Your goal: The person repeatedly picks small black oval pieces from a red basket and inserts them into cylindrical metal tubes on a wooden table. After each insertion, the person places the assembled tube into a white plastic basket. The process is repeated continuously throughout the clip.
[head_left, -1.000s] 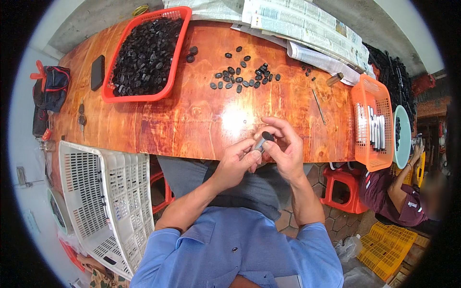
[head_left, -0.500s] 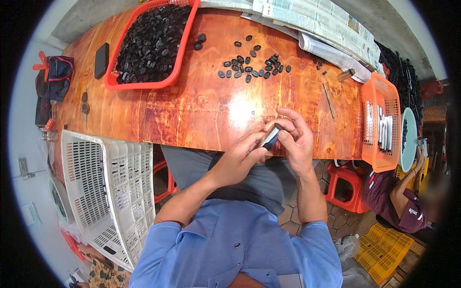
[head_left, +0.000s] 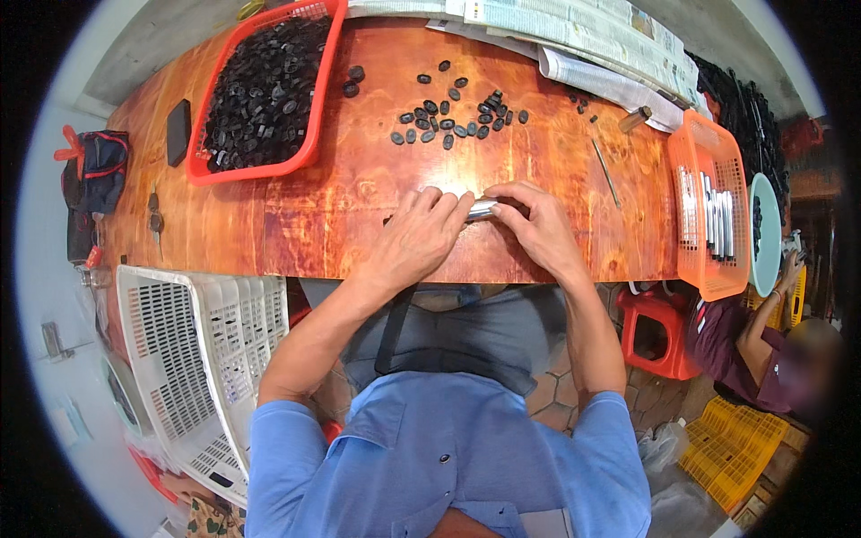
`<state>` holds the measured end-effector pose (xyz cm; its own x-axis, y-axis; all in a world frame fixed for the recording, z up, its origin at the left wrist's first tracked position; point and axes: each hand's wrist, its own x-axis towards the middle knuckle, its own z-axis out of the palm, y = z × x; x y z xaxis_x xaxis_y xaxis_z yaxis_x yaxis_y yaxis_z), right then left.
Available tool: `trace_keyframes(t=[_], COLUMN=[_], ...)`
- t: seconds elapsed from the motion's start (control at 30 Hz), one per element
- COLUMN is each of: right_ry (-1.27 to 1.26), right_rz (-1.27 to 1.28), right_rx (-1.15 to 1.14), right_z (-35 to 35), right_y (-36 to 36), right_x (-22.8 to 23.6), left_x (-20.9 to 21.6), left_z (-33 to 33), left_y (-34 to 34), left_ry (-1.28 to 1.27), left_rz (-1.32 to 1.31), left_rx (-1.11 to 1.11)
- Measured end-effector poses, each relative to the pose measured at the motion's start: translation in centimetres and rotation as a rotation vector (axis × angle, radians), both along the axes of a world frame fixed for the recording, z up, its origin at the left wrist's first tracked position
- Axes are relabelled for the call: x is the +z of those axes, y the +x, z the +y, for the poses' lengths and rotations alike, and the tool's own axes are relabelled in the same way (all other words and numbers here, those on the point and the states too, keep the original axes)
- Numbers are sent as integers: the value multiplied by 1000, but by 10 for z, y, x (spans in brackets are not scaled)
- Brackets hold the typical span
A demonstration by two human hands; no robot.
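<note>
A short silver metal tube (head_left: 481, 209) lies low over the wooden table, nearly level, between my two hands. My left hand (head_left: 414, 235) is closed over its left part, and the fingers hide most of it. At its other end my right hand (head_left: 536, 226) grips with thumb and fingers. A dark tip shows just left of my left hand; I cannot make out whether it belongs to the tube. Beyond my hands, several small black oval caps (head_left: 448, 124) lie scattered on the table (head_left: 296, 224).
A red basket (head_left: 316, 134) heaped with black pieces stands far left. An orange basket (head_left: 713, 289) at right holds silver tubes (head_left: 715, 220), beside a light green basin (head_left: 764, 255). Newspapers (head_left: 574, 31) line the back. A thin metal rod (head_left: 605, 174) lies right; a co-worker (head_left: 744, 350) sits beyond.
Both hands have moved forward over the table. The tube, tilted up between my fingers before, now lies nearly level, with my left hand covering more of it.
</note>
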<state>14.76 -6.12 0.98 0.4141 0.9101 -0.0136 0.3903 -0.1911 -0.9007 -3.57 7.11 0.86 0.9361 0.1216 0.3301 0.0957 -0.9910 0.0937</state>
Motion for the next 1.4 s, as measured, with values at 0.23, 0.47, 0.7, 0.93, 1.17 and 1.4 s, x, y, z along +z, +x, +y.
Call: trace_keyframes(t=[0.23, 0.47, 0.7, 0.93, 1.17, 1.4], right_ry=[131, 250, 217, 113, 77, 82], right_rz=[-102, -170, -170, -371, -674, -699], right_rx=[25, 1, -26, -38, -112, -121], right_z=[-4, -11, -12, 29, 61, 64], right_y=[-2, -9, -14, -7, -19, -14], right_x=[1, -7, -6, 12, -12, -16], left_x=[-10, -8, -6, -7, -10, 1], left_z=[-9, -12, -18, -9, -7, 5], left_y=[-1, 0, 2, 2, 3, 0], left_ry=[-243, -316, -176, -263, -264, -444], left_rz=[-122, -168, -117, -157, -104, -39], left_rx=[75, 101, 163, 131, 137, 93])
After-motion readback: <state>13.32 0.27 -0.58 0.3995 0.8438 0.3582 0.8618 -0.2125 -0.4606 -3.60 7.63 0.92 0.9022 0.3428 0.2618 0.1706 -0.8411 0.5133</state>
